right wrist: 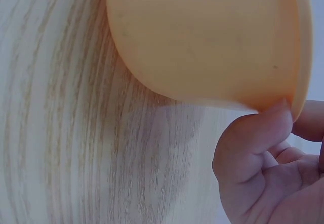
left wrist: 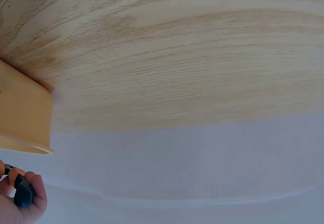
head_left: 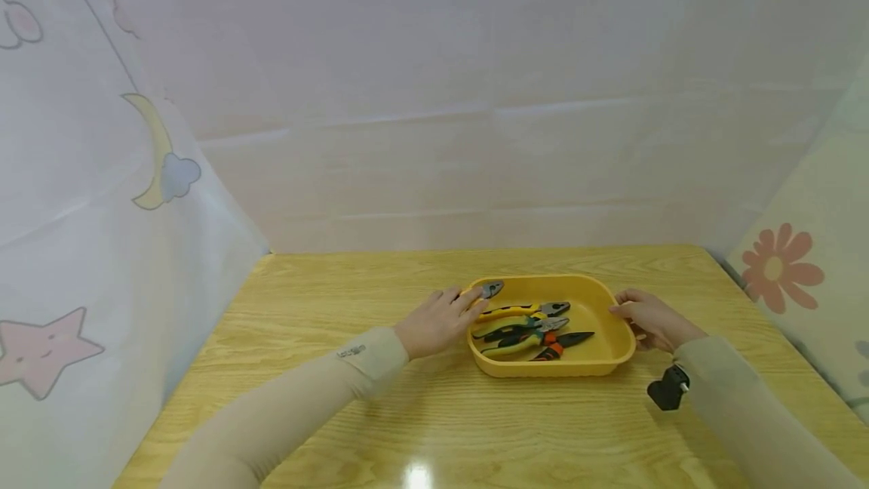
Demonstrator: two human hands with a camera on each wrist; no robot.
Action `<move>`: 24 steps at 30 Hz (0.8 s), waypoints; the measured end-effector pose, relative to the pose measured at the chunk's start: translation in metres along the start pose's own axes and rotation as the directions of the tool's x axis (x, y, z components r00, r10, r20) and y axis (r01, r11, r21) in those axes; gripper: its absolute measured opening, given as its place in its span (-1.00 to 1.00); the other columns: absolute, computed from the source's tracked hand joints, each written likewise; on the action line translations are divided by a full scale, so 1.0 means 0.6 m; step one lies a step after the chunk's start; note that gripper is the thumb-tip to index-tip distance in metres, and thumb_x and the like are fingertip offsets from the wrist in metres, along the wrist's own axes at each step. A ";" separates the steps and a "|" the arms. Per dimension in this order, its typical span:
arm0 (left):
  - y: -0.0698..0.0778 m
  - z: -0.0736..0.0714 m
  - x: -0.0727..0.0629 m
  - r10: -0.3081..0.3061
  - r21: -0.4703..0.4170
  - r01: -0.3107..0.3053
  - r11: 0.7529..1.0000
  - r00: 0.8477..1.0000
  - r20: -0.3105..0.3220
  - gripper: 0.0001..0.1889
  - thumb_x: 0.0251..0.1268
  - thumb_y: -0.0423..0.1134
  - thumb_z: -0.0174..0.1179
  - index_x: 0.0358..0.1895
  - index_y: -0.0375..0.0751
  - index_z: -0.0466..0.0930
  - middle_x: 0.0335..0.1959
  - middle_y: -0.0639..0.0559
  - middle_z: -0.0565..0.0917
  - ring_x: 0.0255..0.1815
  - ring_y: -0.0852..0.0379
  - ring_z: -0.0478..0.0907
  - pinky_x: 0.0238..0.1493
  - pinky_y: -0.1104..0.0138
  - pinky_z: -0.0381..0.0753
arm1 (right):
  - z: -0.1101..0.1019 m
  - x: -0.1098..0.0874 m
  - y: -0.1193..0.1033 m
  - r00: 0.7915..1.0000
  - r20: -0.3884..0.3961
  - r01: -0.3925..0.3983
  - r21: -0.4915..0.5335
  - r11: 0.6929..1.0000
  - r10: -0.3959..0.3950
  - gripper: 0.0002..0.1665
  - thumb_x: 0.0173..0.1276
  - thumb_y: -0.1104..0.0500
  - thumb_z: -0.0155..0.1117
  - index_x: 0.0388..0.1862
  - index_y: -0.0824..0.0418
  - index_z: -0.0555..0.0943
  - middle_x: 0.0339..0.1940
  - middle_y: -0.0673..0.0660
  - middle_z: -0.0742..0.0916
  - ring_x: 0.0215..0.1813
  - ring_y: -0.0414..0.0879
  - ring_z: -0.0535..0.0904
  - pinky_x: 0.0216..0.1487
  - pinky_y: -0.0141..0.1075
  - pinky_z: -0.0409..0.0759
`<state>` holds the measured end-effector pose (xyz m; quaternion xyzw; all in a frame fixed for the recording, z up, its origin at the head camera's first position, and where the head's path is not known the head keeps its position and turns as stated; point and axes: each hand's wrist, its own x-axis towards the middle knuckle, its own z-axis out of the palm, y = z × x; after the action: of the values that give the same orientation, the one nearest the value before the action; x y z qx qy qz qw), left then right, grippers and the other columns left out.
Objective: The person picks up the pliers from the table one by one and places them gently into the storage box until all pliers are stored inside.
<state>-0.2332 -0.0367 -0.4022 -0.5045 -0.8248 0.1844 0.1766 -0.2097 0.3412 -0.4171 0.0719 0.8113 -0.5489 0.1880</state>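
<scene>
A yellow plastic basin (head_left: 603, 362) sits on the wooden table. At its left rim, my left hand (head_left: 437, 319) grips a pair of pliers whose grey head (head_left: 492, 289) shows past the fingers over the basin. In the left wrist view the fingers curl round the dark and orange handle (left wrist: 23, 191). Inside the basin lie yellow-and-black pliers (head_left: 555, 309), green-handled pliers (head_left: 519, 348) and red-and-black needle-nose pliers (head_left: 575, 338). My right hand (head_left: 652, 319) pinches the basin's right rim between thumb and fingers, as the right wrist view shows at the rim (right wrist: 302, 57).
The wooden table (head_left: 326, 413) reaches back to a pale sheet (head_left: 434, 134) hung behind it. Printed cloth with a moon and a star (head_left: 50, 349) hangs at the left, and one with a red flower (head_left: 781, 266) at the right. A black device (head_left: 668, 389) is on the right wrist.
</scene>
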 end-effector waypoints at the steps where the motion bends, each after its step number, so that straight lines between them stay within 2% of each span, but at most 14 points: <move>1: 0.000 0.001 0.002 0.010 0.018 -0.010 1.000 1.000 0.000 -0.40 0.42 -0.22 0.18 0.46 -0.15 0.23 0.42 -0.12 0.30 0.17 -0.03 0.46 -0.03 0.25 0.59 | 0.001 0.000 0.000 1.000 -0.001 0.000 -0.001 1.000 0.000 -0.74 0.55 0.18 -0.07 0.02 0.37 0.27 -0.37 0.14 0.55 -0.47 -0.08 0.51 -0.51 -0.30 0.44; 6: 0.002 0.001 0.011 0.055 0.084 -0.054 0.995 0.998 -0.007 -0.38 0.42 -0.21 0.17 0.49 -0.13 0.20 0.42 -0.11 0.30 0.18 -0.01 0.45 -0.03 0.27 0.59 | 0.005 -0.005 -0.005 1.000 -0.024 -0.009 -0.004 1.000 0.009 -0.73 0.55 0.19 -0.08 0.03 0.38 0.27 -0.35 0.15 0.57 -0.47 -0.07 0.51 -0.51 -0.29 0.43; 11: 0.002 -0.001 0.022 0.075 0.117 -0.072 0.991 0.997 -0.026 -0.44 0.48 -0.17 0.10 0.47 -0.10 0.23 0.40 -0.10 0.33 0.20 -0.01 0.45 -0.03 0.29 0.59 | 0.005 -0.007 -0.007 1.000 -0.019 -0.009 -0.008 1.000 0.008 -0.72 0.56 0.18 -0.09 0.05 0.38 0.26 -0.36 0.15 0.56 -0.48 -0.07 0.51 -0.51 -0.30 0.43; 16: 0.002 -0.002 0.036 0.098 0.118 -0.094 0.989 0.995 -0.029 -0.48 0.50 -0.21 0.07 0.46 -0.09 0.24 0.40 -0.10 0.32 0.21 -0.02 0.44 -0.01 0.28 0.58 | 0.005 -0.006 -0.006 1.000 -0.022 -0.015 -0.003 1.000 0.015 -0.73 0.56 0.18 -0.09 0.05 0.37 0.26 -0.37 0.14 0.56 -0.48 -0.08 0.50 -0.52 -0.31 0.43; 21: 0.004 -0.003 0.047 0.116 0.086 -0.110 0.990 0.992 -0.057 -0.46 0.47 -0.27 0.10 0.45 -0.09 0.24 0.39 -0.11 0.33 0.20 -0.03 0.44 -0.06 0.25 0.61 | 0.004 -0.008 -0.008 1.000 -0.026 -0.017 -0.002 1.000 0.017 -0.73 0.56 0.18 -0.08 0.05 0.37 0.26 -0.38 0.13 0.54 -0.48 -0.09 0.50 -0.52 -0.31 0.43; 24: 0.005 -0.004 0.051 0.118 0.092 -0.114 0.989 0.992 -0.045 -0.43 0.45 -0.27 0.12 0.48 -0.09 0.21 0.40 -0.11 0.32 0.21 -0.03 0.43 -0.07 0.25 0.61 | 0.003 -0.007 -0.007 0.999 -0.028 -0.017 -0.003 1.000 0.017 -0.72 0.57 0.18 -0.08 0.05 0.38 0.26 -0.37 0.13 0.55 -0.48 -0.08 0.50 -0.52 -0.30 0.44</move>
<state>-0.2431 -0.0076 -0.3982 -0.5478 -0.7803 0.2181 0.2086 -0.2067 0.3381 -0.4123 0.0859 0.8141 -0.5449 0.1815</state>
